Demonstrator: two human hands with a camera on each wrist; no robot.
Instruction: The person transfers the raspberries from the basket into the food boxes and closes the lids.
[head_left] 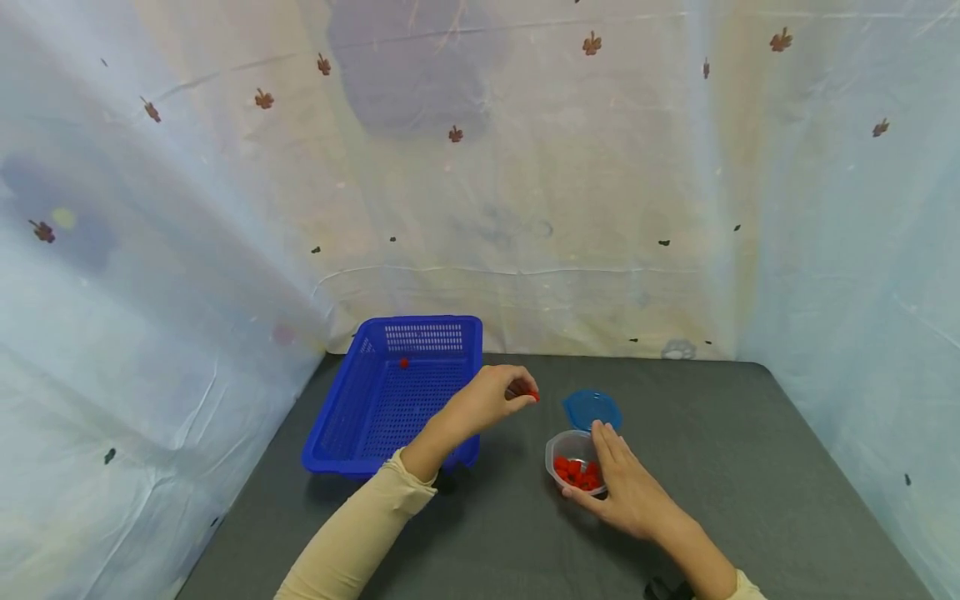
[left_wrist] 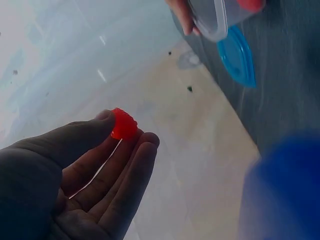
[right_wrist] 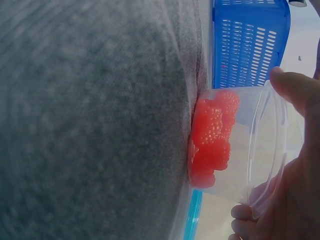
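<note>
Between the thumb and fingertips of my left hand (head_left: 491,396) is a red raspberry (left_wrist: 123,124), held in the air right of the blue basket (head_left: 318,433). In the left wrist view that hand (left_wrist: 95,175) pinches the berry from both sides. My right hand (head_left: 630,492) spans the rim of a clear plastic container (head_left: 553,446), thumb on the near side and fingers on the far side. Several red raspberries (right_wrist: 212,132) lie in the bottom of the container, which stands on the table.
A blue lid (head_left: 592,410) lies just behind the container on the dark grey table (head_left: 712,433). One small red berry (head_left: 404,363) is inside the slotted basket, toward its back. A patterned sheet (head_left: 525,208) hangs behind the table and at both sides.
</note>
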